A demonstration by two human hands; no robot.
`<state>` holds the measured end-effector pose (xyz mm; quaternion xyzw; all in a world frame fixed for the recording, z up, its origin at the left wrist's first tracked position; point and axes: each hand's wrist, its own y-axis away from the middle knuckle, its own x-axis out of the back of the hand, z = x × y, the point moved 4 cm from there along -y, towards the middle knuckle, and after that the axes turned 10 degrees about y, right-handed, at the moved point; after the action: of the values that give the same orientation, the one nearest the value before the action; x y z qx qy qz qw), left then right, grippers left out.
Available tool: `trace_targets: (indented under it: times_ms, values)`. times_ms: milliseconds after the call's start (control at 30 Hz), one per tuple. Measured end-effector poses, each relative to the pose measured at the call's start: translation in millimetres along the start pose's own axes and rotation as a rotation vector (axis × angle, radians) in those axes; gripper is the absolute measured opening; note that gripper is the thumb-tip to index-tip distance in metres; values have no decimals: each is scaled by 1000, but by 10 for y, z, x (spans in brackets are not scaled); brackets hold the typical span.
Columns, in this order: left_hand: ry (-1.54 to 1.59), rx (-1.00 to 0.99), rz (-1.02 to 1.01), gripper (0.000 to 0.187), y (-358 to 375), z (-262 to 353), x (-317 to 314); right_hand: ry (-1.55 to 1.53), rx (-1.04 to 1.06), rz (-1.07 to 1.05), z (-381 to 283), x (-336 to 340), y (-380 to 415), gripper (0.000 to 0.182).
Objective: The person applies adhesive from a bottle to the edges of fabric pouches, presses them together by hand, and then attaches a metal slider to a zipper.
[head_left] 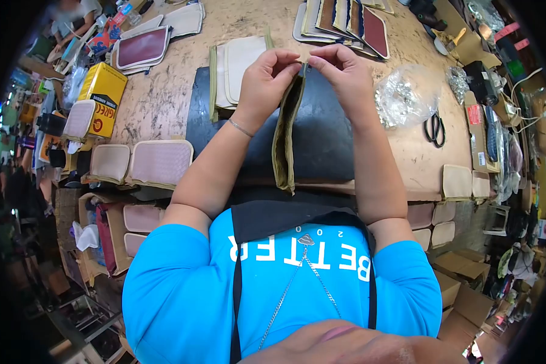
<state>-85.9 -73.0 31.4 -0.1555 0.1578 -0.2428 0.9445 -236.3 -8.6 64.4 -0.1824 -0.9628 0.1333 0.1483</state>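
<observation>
A narrow olive-edged pouch [283, 130] stands on edge over a black mat [324, 142], its long mouth gaping toward me. My left hand [266, 82] is closed, with thumb and forefinger pinching the pouch's far end. Right beside it, my right hand [347, 74] is closed in a pinch at the same end. A small greyish piece shows by the right fingertips, too small to name. Left of the pouch, partly behind my left hand, lies a stack of cream panels with olive edges [221, 76].
Black-handled scissors [434, 129] and a clear plastic bag of small silvery pieces [404, 100] lie to the right. More panels, maroon ones among them [375, 33], are stacked at the back. A yellow can [103, 97] stands left. Cream pouches [162, 161] line the table's near edge.
</observation>
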Motion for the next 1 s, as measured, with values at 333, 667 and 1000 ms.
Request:
trace_targets:
  times_ms: [333,667,1000]
  values:
    - [-104,-44,-28,15,11,95,-80,105,158,38,90,-59,-6,13]
    - [-304,-140,-32,9,61,233,-180,511,389,76,-219,-8,121,14]
    - [17,69,-11,15,30,-42,-192,-111,-128,98,309,74,99,22]
